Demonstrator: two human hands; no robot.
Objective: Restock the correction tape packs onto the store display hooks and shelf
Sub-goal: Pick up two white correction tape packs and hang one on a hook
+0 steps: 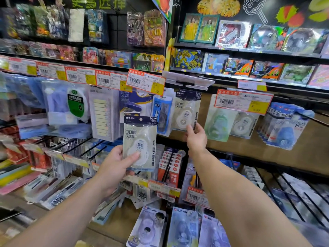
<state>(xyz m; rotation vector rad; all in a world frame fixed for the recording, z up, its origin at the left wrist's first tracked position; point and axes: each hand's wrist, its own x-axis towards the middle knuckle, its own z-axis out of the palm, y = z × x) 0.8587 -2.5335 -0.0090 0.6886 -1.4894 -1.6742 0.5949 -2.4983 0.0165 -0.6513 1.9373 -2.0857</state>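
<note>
My left hand (pixel 116 164) grips a white correction tape pack (pixel 140 139) with a dark header, held upright in front of the display. My right hand (pixel 195 138) reaches up and pinches the bottom edge of a matching white pack (pixel 187 109) that hangs on a display hook. To its right hang a green-tinted pack (pixel 218 122) and another white pack (pixel 243 123). A blue correction tape pack (pixel 284 129) hangs further right under a price tag (pixel 243 102).
Price tags (pixel 145 82) line the rail above the hooks. Sticky notes (pixel 103 114) and tape rolls (pixel 75 104) hang at the left. Bare black hooks (pixel 292 191) stick out at lower right. More correction tape packs (pixel 147 227) lie below. Toy boxes (pixel 231 34) fill the upper shelves.
</note>
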